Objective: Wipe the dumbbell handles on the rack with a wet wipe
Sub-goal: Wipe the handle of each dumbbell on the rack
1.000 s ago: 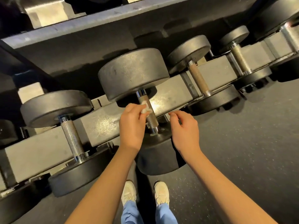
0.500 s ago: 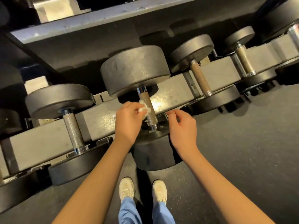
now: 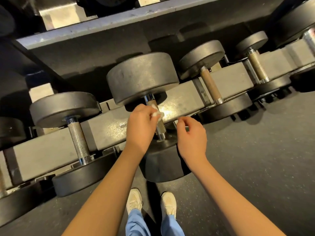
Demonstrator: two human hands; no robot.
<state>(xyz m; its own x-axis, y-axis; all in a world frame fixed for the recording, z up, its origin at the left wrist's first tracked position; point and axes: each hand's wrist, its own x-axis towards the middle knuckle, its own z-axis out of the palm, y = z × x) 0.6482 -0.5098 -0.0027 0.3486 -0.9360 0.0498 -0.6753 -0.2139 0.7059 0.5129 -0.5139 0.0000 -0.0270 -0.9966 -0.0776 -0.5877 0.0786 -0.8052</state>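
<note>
Left hand (image 3: 139, 125) with wet wipe (image 3: 157, 114) against dumbbell handle (image 3: 161, 128)

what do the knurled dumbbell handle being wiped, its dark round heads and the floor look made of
Knurled dumbbell handle: bare metal, likely steel, crosshatched grip, shiny chrome-like ends. Dark round heads: matte, finely pebbled, rubber-coated or painted iron. Floor: dark speckled matting, probably rubber.

Dim warm light, glare on the rack rail (image 3: 167, 108), deep shadows behind, wide-angle bending at edges
</note>
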